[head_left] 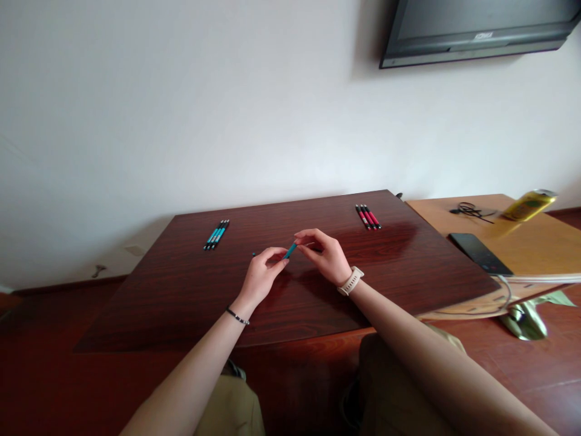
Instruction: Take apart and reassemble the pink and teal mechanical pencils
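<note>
Over the middle of the dark wooden table (181,309), a blue pen barrel (290,251) is held tilted between my two hands. The fingers of my left hand (262,272) are closed on its lower end. My right hand (325,257) pinches at its upper end; a thin light piece shows by those fingers, too small to make out. A small dark piece (253,254) lies just left of my left fingertips. At the table's left, several blue and black pens (216,235) lie side by side. Several pink and black pens (368,217) lie in a row at the far right.
To the right, a lighter wooden table (544,242) bears a black phone (480,253) with a cable, a coiled black cord (472,210) and a yellow can (530,205). A television (481,30) hangs on the white wall behind.
</note>
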A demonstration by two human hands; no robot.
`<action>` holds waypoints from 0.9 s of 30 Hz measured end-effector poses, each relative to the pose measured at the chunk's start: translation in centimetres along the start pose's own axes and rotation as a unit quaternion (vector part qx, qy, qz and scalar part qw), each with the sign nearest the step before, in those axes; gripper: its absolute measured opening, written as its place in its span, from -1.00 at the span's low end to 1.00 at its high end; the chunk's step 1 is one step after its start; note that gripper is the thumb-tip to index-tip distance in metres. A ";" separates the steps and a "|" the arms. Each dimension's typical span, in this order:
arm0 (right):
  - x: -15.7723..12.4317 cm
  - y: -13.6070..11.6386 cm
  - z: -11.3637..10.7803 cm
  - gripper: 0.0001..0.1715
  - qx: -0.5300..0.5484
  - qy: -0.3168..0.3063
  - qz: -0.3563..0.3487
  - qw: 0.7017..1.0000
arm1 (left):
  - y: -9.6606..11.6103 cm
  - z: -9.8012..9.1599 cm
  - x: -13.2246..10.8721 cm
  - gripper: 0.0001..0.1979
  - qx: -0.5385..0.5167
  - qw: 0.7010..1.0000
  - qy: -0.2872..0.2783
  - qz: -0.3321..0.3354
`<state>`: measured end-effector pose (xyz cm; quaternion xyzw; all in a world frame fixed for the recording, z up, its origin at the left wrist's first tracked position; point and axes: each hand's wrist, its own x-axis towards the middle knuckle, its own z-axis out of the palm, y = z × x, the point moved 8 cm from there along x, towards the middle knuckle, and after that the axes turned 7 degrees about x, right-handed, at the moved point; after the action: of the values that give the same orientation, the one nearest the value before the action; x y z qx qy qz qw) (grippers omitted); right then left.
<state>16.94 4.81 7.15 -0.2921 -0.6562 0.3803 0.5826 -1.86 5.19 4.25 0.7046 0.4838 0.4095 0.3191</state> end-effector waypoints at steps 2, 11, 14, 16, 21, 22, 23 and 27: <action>0.0 -0.1 0.1 -0.70 0.008 -0.002 0.006 1.000 | -0.4 0.2 0.0 -0.77 -0.024 1.000 0.000 -0.013; 0.1 -0.2 -0.6 -0.73 -0.021 0.019 0.019 0.999 | -2.1 1.0 -0.8 -0.63 -0.226 0.966 -0.017 -0.126; 0.1 0.4 -0.6 -0.70 -0.013 0.011 0.040 0.999 | -2.2 1.1 -0.9 -0.62 -0.253 0.956 -0.020 -0.144; 0.0 0.9 -0.2 -0.63 -0.001 -0.006 0.055 0.998 | -2.2 1.2 -0.9 -0.63 -0.252 0.957 -0.027 -0.141; -0.3 1.9 1.1 -0.53 0.013 -0.073 0.077 0.994 | -1.8 1.7 -0.8 -0.67 -0.194 0.974 -0.064 -0.102; -0.3 2.0 1.3 -0.57 0.005 -0.080 0.079 0.994 | -1.6 1.8 -0.8 -0.67 -0.179 0.977 -0.071 -0.095; -0.4 2.1 1.3 -0.61 -0.002 -0.083 0.079 0.993 | -1.5 1.8 -0.8 -0.66 -0.168 0.979 -0.075 -0.090; -0.3 2.1 1.0 -0.64 0.023 -0.058 0.083 0.995 | -1.1 1.6 -0.7 -0.64 -0.157 0.981 -0.077 -0.081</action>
<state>15.86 5.56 5.17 -0.3099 -0.6532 0.4588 0.5165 -1.03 4.79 2.39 0.6338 0.4424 0.3978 0.4942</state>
